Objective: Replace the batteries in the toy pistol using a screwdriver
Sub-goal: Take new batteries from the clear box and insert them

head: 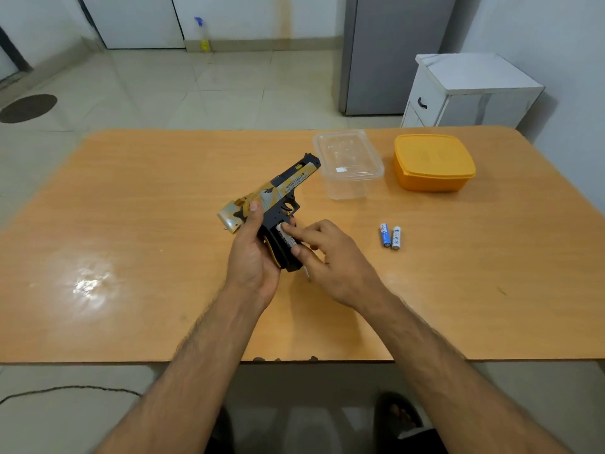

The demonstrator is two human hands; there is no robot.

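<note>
The toy pistol (281, 194), black with yellow and white markings, is held above the middle of the wooden table (131, 224) with its muzzle pointing away to the right. My left hand (252, 257) grips its handle from the left. My right hand (330, 257) presses a white battery (285, 239) with its fingertips into the open compartment in the grip. Two more batteries (390, 236), one blue and one white, lie side by side on the table to the right. No screwdriver is visible.
A clear plastic container (348, 163) and an orange lidded box (432, 163) stand at the back right of the table. Beyond the table are a white cabinet (471, 90), a grey refrigerator (393, 54) and tiled floor.
</note>
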